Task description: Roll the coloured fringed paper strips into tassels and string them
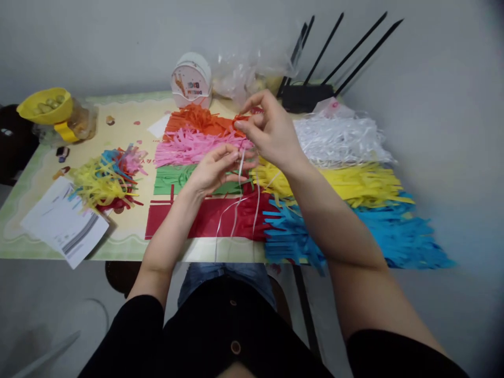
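Note:
My left hand [216,167] is pinched on thin white strings [241,170], whose loose ends dangle toward the table edge. Slightly higher and to the right, my right hand [268,128] has its thumb and index finger drawn together. Orange shows between those fingertips, but whether it is held or lies behind them I cannot tell. Beneath my hands lie rows of fringed paper: orange [197,119], pink [185,147], green [169,180] and dark red [208,218]. White fringe [342,139], yellow fringe [358,181] and blue fringe [409,233] spread out to the right.
A mixed-colour fringe bunch [104,181] rests by a white paper with a barcode [63,220] on the left. Behind it is a jar with a yellow top [45,107]. A round pink-and-white box [191,81], plastic bags [244,73] and a black router [305,97] line the wall.

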### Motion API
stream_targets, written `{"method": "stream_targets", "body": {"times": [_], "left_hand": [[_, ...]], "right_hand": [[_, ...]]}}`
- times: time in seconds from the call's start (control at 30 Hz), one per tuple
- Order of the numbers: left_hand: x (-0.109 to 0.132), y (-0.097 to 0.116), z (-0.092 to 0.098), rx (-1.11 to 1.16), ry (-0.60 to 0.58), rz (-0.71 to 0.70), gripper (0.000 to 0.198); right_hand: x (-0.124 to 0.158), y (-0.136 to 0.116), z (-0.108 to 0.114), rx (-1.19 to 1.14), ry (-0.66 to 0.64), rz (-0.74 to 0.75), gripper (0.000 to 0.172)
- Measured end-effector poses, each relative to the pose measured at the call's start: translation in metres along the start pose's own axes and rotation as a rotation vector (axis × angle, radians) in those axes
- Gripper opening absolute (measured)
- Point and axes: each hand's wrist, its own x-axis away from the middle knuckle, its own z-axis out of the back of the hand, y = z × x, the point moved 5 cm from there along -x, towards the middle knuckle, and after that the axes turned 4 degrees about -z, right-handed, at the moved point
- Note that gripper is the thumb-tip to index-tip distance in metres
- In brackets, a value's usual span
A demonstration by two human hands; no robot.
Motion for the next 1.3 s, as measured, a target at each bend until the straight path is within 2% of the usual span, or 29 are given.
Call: {"method": "stream_targets", "body": {"times": [0.03, 0.1, 0.2, 0.3, 0.37, 0.43, 0.53, 0.63, 0.73, 0.93, 1.1, 1.3], "left_hand": [[0.000, -0.001, -0.006, 0.024, -0.041, 0.013, 0.042], [-0.001, -0.001, -0.011, 0.037, -0.051, -0.016, 0.044], [0.000, 0.005, -0.004, -0.061, 0.042, -0.158, 0.046], [0.003, 0.012, 0.004, -0.260, 0.115, -0.287, 0.047], [0.004, 0.015, 0.007, -0.373, 0.134, -0.314, 0.046], [0.004, 0.016, 0.008, -0.445, 0.139, -0.309, 0.044], [0.002, 0.017, 0.010, -0.500, 0.138, -0.304, 0.043], [0.002, 0.018, 0.014, -0.532, 0.183, -0.331, 0.044], [0.003, 0.020, 0.019, -0.538, 0.231, -0.357, 0.046], [0.005, 0.027, 0.019, -0.501, 0.201, -0.390, 0.050], [0.005, 0.029, 0.019, -0.511, 0.193, -0.373, 0.051], [0.005, 0.032, 0.018, -0.429, 0.143, -0.464, 0.051]], "right_hand": [[-0.003, -0.001, 0.004, 0.012, -0.002, 0.004, 0.050], [-0.006, -0.001, 0.011, 0.010, -0.036, -0.007, 0.050], [-0.007, 0.007, 0.015, -0.073, -0.202, -0.038, 0.051], [-0.009, 0.016, 0.018, -0.200, -0.341, -0.040, 0.056], [-0.013, 0.020, 0.021, -0.255, -0.317, -0.028, 0.061], [-0.016, 0.020, 0.022, -0.270, -0.239, -0.013, 0.059], [-0.015, 0.013, 0.020, -0.258, -0.151, 0.015, 0.056], [-0.009, 0.005, 0.017, -0.257, -0.128, 0.040, 0.055], [-0.004, 0.001, 0.017, -0.261, -0.091, 0.056, 0.051], [-0.002, 0.000, 0.016, -0.241, -0.021, 0.054, 0.042], [0.002, -0.009, 0.016, -0.288, 0.003, 0.120, 0.044], [-0.001, -0.008, 0.019, -0.329, -0.007, 0.132, 0.046]]}}
